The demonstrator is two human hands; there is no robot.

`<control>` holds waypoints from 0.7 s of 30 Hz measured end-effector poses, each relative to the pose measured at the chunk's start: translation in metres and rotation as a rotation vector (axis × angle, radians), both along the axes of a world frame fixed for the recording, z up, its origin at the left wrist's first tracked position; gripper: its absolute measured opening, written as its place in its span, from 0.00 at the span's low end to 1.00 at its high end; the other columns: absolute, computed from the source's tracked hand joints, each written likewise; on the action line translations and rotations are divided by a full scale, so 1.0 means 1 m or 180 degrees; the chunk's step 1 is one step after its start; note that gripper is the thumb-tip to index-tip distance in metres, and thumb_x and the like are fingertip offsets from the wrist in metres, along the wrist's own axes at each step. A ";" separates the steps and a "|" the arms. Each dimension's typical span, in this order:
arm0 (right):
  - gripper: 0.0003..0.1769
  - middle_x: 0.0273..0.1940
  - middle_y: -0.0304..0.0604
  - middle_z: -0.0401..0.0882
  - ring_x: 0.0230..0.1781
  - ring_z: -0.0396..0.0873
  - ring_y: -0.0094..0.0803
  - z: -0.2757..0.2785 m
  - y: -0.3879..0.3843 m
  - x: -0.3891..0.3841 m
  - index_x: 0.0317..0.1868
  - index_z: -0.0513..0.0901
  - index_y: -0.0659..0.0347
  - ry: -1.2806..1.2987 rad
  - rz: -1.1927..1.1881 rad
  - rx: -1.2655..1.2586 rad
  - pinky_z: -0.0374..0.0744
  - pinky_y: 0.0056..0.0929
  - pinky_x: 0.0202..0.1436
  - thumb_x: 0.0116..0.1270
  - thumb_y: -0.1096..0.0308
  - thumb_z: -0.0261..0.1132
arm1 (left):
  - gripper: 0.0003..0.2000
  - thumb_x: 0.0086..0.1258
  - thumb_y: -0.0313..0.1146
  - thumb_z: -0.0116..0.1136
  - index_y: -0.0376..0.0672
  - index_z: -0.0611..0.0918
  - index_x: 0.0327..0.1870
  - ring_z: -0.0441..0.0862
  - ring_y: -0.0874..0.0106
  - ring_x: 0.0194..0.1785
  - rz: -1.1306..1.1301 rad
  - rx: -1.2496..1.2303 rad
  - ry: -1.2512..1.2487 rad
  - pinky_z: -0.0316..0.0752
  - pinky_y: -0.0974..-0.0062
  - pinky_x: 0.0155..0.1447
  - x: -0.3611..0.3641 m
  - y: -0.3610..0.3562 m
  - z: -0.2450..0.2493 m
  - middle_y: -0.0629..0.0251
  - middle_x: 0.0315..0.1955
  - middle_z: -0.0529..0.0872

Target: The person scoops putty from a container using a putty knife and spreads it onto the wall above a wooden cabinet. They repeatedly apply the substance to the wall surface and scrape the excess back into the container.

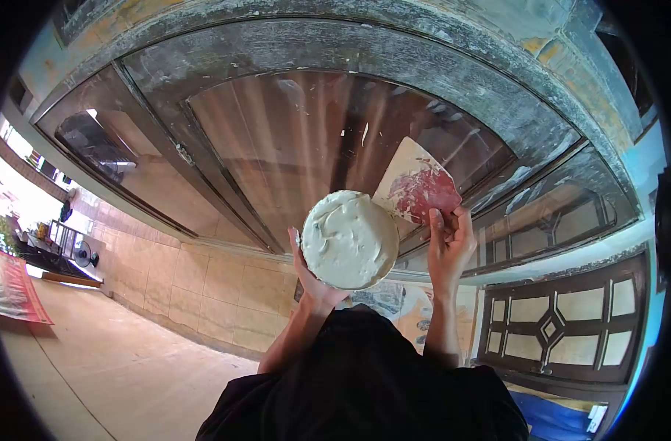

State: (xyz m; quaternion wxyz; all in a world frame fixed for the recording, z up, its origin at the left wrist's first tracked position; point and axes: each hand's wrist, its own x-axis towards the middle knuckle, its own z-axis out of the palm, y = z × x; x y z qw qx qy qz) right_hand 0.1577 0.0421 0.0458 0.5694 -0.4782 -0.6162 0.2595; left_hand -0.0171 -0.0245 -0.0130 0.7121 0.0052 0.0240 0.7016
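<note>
My left hand (pixel 317 281) is closed around the lower left side of a round tub (pixel 390 246), held up in front of me. White paste (pixel 346 242) fills it, its surface thick and ridged. In my right hand (pixel 453 242) a flat spreader (pixel 432 192) is pinched between thumb and fingers at its red end. Dried, pale paste covers much of its broad blade, which points up and left. The blade's lower edge overlaps the tub's right rim in this view.
Ahead stands a window with dark glass panes (pixel 276 132) and a worn, whitish-streaked frame (pixel 328 40). A dark panelled door (pixel 559 327) is at right, a blue item (pixel 548 415) below it. Leftward, a fan (pixel 84 253) stands on the tiled floor (pixel 107 331).
</note>
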 end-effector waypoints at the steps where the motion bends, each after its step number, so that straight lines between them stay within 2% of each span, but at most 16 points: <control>1: 0.09 0.32 0.42 0.82 0.27 0.76 0.17 0.001 -0.001 0.001 0.45 0.75 0.69 -0.0131 -0.0033 0.0076 0.77 0.19 0.25 0.69 0.73 0.64 | 0.38 0.69 0.69 0.38 0.48 0.70 0.68 0.71 0.55 0.66 0.0000 -0.0010 0.0000 0.65 0.49 0.68 -0.001 0.000 0.000 0.61 0.65 0.72; 10: 0.08 0.32 0.41 0.82 0.27 0.76 0.17 0.006 -0.004 -0.001 0.45 0.74 0.68 0.0279 0.0107 0.0060 0.76 0.19 0.25 0.70 0.75 0.63 | 0.38 0.67 0.71 0.38 0.50 0.70 0.68 0.71 0.55 0.66 0.0078 -0.0200 0.0242 0.65 0.49 0.67 0.000 0.000 0.001 0.62 0.65 0.72; 20: 0.09 0.33 0.43 0.83 0.28 0.77 0.18 -0.005 0.002 -0.001 0.45 0.75 0.68 0.0180 0.0039 0.0165 0.76 0.19 0.27 0.69 0.74 0.64 | 0.39 0.68 0.70 0.38 0.47 0.69 0.68 0.70 0.55 0.66 0.0016 -0.0114 0.0130 0.64 0.49 0.69 0.003 -0.001 -0.001 0.59 0.65 0.72; 21: 0.09 0.33 0.43 0.83 0.28 0.77 0.18 -0.008 0.005 0.000 0.45 0.75 0.68 -0.0068 -0.0040 0.0232 0.76 0.18 0.28 0.69 0.74 0.64 | 0.39 0.68 0.70 0.38 0.46 0.69 0.68 0.70 0.55 0.66 0.0040 -0.0163 0.0132 0.64 0.49 0.69 0.004 -0.001 0.000 0.58 0.65 0.72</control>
